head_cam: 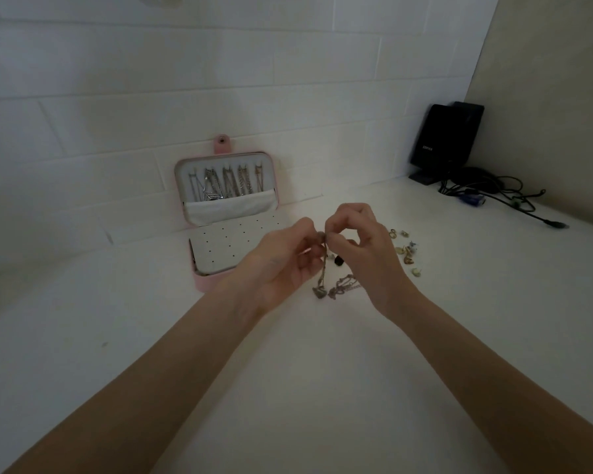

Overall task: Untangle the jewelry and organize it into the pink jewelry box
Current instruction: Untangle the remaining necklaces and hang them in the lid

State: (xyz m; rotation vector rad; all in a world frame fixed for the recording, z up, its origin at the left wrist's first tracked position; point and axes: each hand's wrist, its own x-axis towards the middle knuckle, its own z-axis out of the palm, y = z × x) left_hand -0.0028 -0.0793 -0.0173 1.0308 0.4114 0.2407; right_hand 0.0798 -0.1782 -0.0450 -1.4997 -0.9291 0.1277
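Note:
The pink jewelry box [202,282] stands open against the wall. Several chains [225,184] hang in its upright lid above a white pocket, and a white perforated panel [225,242] lies in its base. My left hand [283,265] and my right hand [363,249] meet just right of the box, both pinching the top of a silver chain [323,268]. The chain hangs down to a tangled heap [336,288] on the table. A small dark bead [338,260] shows between my hands.
Several small earrings [406,251] are scattered on the white table right of my right hand. A black speaker [444,138] stands in the far right corner with loose cables [507,196] trailing from it. A white brick wall runs behind.

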